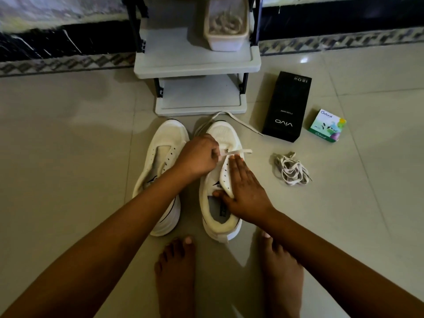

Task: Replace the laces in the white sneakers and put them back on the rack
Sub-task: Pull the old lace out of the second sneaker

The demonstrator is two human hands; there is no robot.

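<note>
left hand [198,157] at frame centre, knuckles up, fingers curled in, pinching the white lace [239,151] over the front eyelets of the near sneaker [223,131]. i see a short flat end of the lace poking out toward frame right, past the fingertips. right hand [245,187] just below and right of it: fingers straight and together, laid flat on the sneaker's right eyelet flap, thumb at the edge of the shoe opening. it presses, with nothing wrapped in it. the two hands are close together.

the rest of the lace loops up round the toe and trails to the right, its tip ending just beside the black box [286,106]. near sneaker stands upright on the tiled floor [68,138], toe toward the top of the frame. the other sneaker [165,143] stands just to its left, parallel, its eyelets showing as dark dots.

rack [197,63] at top centre, just beyond the toes, grey shelves on dark posts. both sneakers sit on the floor in front of it. a pale tub [226,40] holding coiled laces sits on an upper shelf, right side.

right of the near sneaker: a tangled heap of laces [291,168] on the floor. above it lies the black box, lettered vivo. further right, a small green box [328,126].

bare feet [176,271] at bottom centre, toes just below the heels.
</note>
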